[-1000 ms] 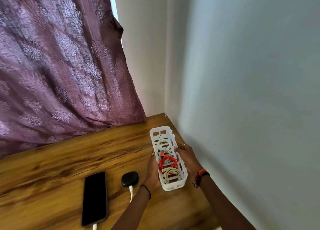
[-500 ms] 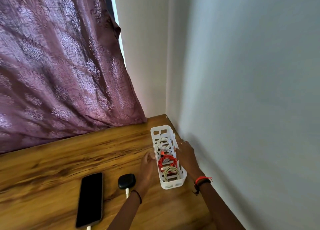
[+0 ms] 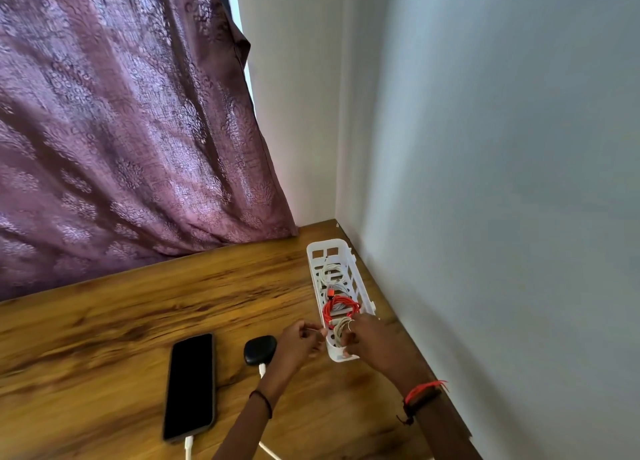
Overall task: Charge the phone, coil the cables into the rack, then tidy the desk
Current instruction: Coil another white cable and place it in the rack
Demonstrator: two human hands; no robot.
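A white slotted rack (image 3: 333, 251) lies along the right wall on the wooden desk (image 3: 121, 321). It holds white coils at the far end, a red coiled cable (image 3: 341, 307) in the middle and a beige coiled cable (image 3: 341, 325) at the near end. My right hand (image 3: 369, 338) reaches into the near end, fingers curled over the beige coil. My left hand (image 3: 298, 343) is just left of the rack, fingers curled, pinching a thin pale strand that runs toward that coil. A black phone (image 3: 190, 387) lies face up with a white cable (image 3: 188, 447) plugged in.
A black charger block (image 3: 259, 350) with a white lead sits between the phone and my left hand. A purple curtain (image 3: 121, 130) hangs over the desk's far edge. Pale walls meet in the corner behind the rack.
My left hand left the rack's side and came back to its near end, now pinching a strand. My right hand slid from the rack's right wall to the beige coil.
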